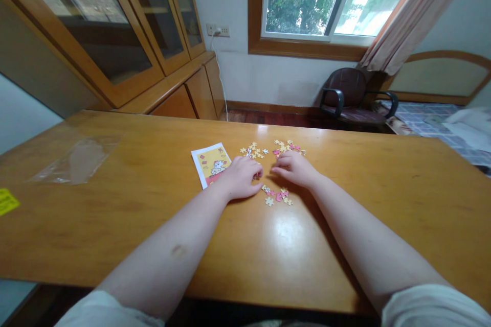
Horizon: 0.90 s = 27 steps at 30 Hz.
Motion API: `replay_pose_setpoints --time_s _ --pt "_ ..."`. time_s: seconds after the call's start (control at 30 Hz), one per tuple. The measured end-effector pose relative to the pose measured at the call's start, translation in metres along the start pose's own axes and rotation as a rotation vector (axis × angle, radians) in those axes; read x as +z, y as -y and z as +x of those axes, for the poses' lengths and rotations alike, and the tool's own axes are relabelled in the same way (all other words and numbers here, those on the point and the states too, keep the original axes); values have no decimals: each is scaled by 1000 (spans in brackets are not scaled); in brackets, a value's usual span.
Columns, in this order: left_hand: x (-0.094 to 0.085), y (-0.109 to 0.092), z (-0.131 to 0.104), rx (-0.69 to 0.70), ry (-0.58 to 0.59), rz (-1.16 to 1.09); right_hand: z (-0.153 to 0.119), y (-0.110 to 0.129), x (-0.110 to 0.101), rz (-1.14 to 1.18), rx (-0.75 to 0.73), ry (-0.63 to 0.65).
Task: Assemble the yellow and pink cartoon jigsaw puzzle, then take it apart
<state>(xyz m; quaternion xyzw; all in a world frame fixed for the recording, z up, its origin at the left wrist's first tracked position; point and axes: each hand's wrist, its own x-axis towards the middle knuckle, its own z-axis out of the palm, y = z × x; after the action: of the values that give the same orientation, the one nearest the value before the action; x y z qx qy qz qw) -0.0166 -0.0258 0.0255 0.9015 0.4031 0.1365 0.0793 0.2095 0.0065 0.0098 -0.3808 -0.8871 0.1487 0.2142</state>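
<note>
Small yellow, pink and white puzzle pieces lie in loose groups on the wooden table (153, 225). My left hand (245, 176) curves over the table beside a picture card (212, 163), its thumb and fingers apart around a few small pieces. My right hand (294, 167) rests just below the upper right group of pieces (286, 146), with its fingers bent; whether a piece is under them is hidden. Another group (279, 195) lies between and nearer than my hands. The upper left group (253, 150) sits just beyond my left hand. My left forearm covers the card's lower right corner.
A clear plastic bag (82, 161) lies on the table's left part, with a yellow label (6, 202) at the left edge. Beyond the table are a glass-door cabinet (153, 5), an office chair (347, 94) and a bed (433, 122).
</note>
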Motion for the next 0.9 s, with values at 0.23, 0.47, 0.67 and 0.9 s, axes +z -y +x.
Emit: replay_pose_setpoints --time_s 0.23,0.47,0.67,0.9 --pt "4 0 1 56 69 36 2 27 9 149 3 267" --pt "3 1 2 71 79 35 1 24 8 172 96 278" --pt "7 5 4 48 49 59 0 14 4 115 111 227" --pt "10 9 5 -114 1 89 1 7 4 -272 43 -4"
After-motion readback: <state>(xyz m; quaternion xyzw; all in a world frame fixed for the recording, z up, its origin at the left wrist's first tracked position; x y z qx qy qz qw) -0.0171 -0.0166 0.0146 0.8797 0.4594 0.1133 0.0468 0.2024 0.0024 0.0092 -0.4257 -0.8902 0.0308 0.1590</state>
